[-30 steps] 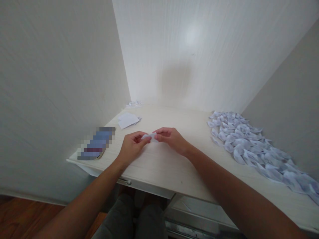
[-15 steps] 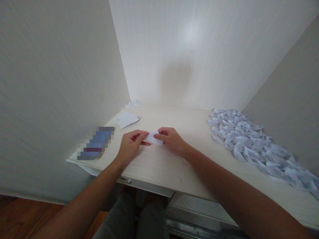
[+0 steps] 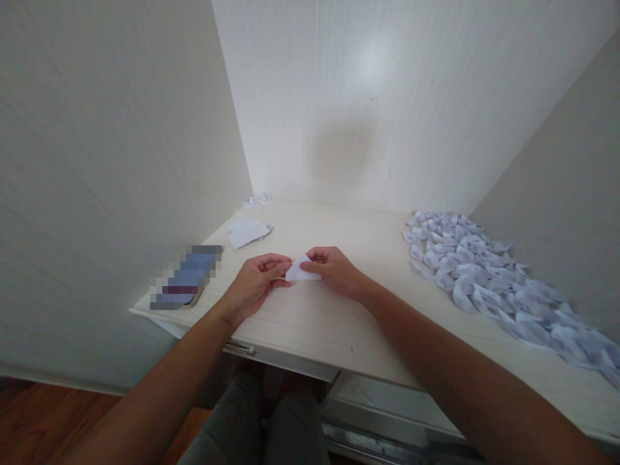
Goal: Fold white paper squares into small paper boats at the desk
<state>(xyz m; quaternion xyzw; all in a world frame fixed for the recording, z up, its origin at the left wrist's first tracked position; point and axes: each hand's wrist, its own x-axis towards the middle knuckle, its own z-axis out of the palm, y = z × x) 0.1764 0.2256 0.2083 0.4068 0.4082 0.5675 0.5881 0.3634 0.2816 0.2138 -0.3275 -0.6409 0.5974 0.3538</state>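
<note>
Between my hands, just above the white desk (image 3: 310, 326), is a small folded piece of white paper (image 3: 301, 271) with a roughly triangular outline. My left hand (image 3: 261, 278) pinches its left edge between thumb and fingers. On the other side, my right hand (image 3: 334, 270) grips the paper with the thumb lying on its face and the fingers curled behind. A small stack of white paper sheets (image 3: 247, 231) lies flat beyond my left hand.
Many folded white paper pieces (image 3: 465, 265) cover the desk's right side in a long heap. A phone-like object with a pixelated screen (image 3: 188, 274) lies near the left edge. Small paper bits (image 3: 261, 200) sit in the back left corner. Walls enclose three sides.
The paper has turned and now looks triangular, where it was a longer folded strip. My left fingers have shifted slightly along its left edge; my right hand has barely moved.
</note>
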